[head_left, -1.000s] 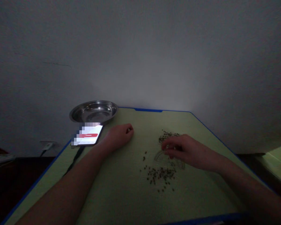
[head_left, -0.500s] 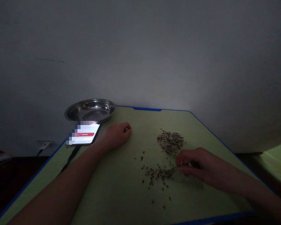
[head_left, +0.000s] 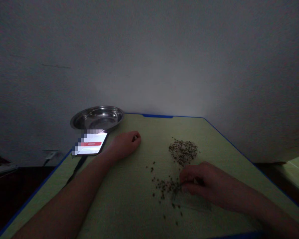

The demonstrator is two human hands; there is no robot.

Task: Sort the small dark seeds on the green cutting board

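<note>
Small dark brown grains, perhaps peppercorns, lie on the light green table in two groups. The denser pile [head_left: 183, 151] is farther back; a looser scatter [head_left: 163, 187] spreads nearer to me. At the right edge of that scatter, my right hand [head_left: 199, 182] has thumb and fingers closed in a pinch low over the table. What is between the fingertips is hidden. Beneath this hand, a faint see-through patch [head_left: 193, 204], possibly clear plastic, shows a thin edge. My left hand [head_left: 127, 143] rests on the table, loosely curled, with nothing visible in it.
A shiny steel basin [head_left: 98, 118] stands at the back left corner. In front of it lies a phone [head_left: 92, 144] with a lit screen and a dark cable [head_left: 76, 169]. The green table [head_left: 149, 127] has a blue edge and meets a grey wall.
My right hand has shifted left and slightly toward me, onto the edge of the near scatter. My left hand keeps its place and curled shape. The view has moved slightly.
</note>
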